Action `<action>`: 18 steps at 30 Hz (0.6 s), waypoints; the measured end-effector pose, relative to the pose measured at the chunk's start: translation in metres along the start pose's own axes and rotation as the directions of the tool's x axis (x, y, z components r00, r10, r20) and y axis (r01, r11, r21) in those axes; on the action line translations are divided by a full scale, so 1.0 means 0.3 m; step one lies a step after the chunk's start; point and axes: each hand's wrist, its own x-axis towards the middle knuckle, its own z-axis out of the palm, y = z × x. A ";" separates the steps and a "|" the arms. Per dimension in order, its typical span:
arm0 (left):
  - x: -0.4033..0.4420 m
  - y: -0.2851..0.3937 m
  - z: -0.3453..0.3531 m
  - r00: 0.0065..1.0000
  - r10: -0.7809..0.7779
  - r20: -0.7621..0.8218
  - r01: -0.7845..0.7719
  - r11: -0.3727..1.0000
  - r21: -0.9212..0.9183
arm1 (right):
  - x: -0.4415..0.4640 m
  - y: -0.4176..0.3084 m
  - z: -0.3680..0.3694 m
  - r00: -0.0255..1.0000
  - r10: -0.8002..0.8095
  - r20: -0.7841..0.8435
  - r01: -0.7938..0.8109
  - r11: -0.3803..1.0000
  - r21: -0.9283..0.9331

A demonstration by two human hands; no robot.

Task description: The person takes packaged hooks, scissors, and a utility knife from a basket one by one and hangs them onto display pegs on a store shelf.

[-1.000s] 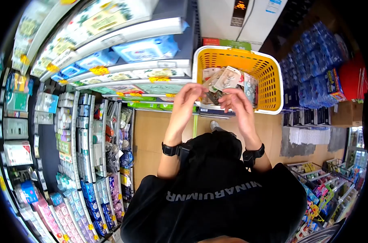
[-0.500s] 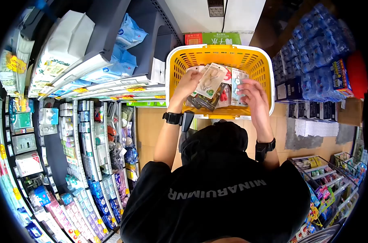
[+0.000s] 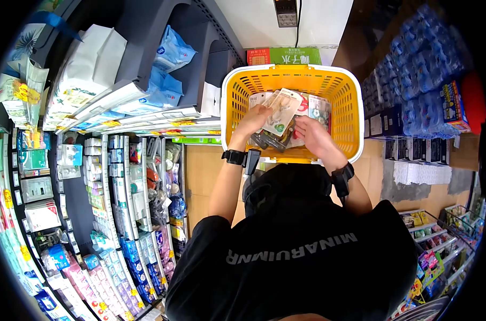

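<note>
A yellow shopping basket [image 3: 346,120] with a white rim stands in front of me, holding several packaged goods. My left hand [image 3: 252,122] is closed on the edge of a beige carded blister pack [image 3: 282,111], tilted over the other packs; its contents look like small hooks, but I cannot be sure. Just right of that pack, my right hand [image 3: 317,137] reaches in with its fingers stretched out and nothing visible in them. A pack with a floral look [image 3: 320,111] lies at the basket's right side. Under the beige pack is a dark package [image 3: 270,141], partly covered.
Grey shelving [image 3: 200,53] with blue wipe packs [image 3: 165,85] adjoins the basket's left. Behind it sits a green carton [image 3: 294,55] against the wall. Stacked bottled water [image 3: 414,80] stands at right; a rack of small goods [image 3: 435,241] is lower right.
My right hand has moved left and down, away from the floral-looking pack towards the beige one. My left hand stays on the beige pack. The whole view has shifted slightly.
</note>
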 end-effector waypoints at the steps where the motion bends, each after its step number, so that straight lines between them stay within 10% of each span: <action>1: 0.019 -0.020 0.002 1.000 0.004 -0.003 -0.004 1.000 -0.005 | 0.020 0.005 -0.004 1.000 -0.003 0.001 0.003 1.000 -0.006; 10: -0.021 0.010 -0.004 0.996 -0.069 0.052 0.070 0.997 -0.014 | 0.060 0.024 -0.006 0.991 0.079 0.112 -0.076 0.997 -0.027; 18: -0.051 -0.071 0.017 0.955 0.280 -0.100 -0.260 0.950 0.173 | -0.005 -0.002 -0.034 0.988 0.045 0.151 -0.048 0.999 0.020</action>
